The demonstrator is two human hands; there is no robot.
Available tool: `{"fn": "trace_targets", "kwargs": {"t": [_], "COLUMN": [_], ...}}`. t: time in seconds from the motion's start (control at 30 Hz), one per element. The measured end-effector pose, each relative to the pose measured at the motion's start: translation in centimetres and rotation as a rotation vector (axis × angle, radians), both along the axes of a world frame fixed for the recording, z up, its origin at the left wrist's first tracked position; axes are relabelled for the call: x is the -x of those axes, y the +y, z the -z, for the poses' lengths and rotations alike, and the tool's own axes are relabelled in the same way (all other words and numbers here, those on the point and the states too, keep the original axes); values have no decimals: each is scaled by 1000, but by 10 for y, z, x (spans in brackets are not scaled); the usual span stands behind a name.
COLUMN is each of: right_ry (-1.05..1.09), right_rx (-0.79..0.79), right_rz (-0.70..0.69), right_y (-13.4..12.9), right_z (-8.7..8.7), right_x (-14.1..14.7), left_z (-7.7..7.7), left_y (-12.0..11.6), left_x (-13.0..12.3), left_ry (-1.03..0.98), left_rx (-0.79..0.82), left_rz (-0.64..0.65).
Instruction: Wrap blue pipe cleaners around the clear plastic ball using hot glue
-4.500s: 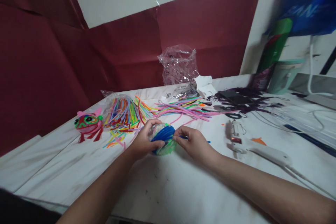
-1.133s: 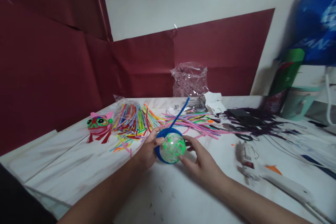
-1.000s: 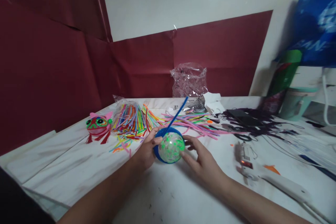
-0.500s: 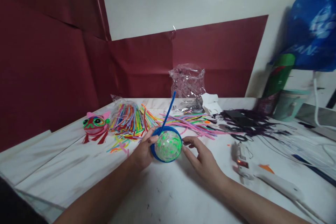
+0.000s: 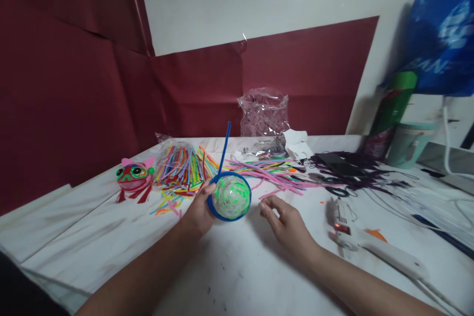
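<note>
My left hand (image 5: 201,213) is closed on the left edge of a clear dome (image 5: 232,199) flecked with bright green. A blue pipe cleaner (image 5: 224,149) runs around the dome's rim, and its free end sticks up above my left thumb. To the right of the dome, apart from it, my right hand (image 5: 291,224) has thumb and fingertips pinched together. Whatever lies between those fingertips, if anything, is too small to make out.
Loose pipe cleaners (image 5: 266,173) lie behind the hands, and a bagged bundle (image 5: 181,168) is left of them. A pink-and-red frog-like figure (image 5: 135,177) stands far left. On the right are a hot glue gun (image 5: 385,252), scissors (image 5: 335,190), a phone (image 5: 338,164) and a green cup (image 5: 410,145).
The dome has shifted slightly left and up in my left hand, its blue stem now more upright. My right hand has come away from the dome's rim, its fingers drawn together.
</note>
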State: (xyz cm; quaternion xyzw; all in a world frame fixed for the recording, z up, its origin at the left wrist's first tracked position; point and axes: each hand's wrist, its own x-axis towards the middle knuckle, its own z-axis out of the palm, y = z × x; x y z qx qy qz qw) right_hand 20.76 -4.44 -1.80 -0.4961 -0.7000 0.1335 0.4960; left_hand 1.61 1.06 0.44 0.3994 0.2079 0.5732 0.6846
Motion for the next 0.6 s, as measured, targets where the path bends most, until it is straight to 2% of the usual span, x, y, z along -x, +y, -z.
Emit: {"fn": "trace_targets", "kwargs": {"t": [0.23, 0.5, 0.6], "right_ry": [-39, -67, -51], "right_rx": [-8, -27, -78], "right_rz": [-19, -37, -45], "right_y": [-2, -1, 0], "right_z": [0, 3, 6], "right_x": [3, 2, 2], "left_z": [7, 16, 15], "left_y": [8, 18, 17], "left_x": [5, 13, 12], "left_ry": [-10, -134, -199], "left_rx": [94, 127, 179], "left_rz": [-44, 84, 82]}}
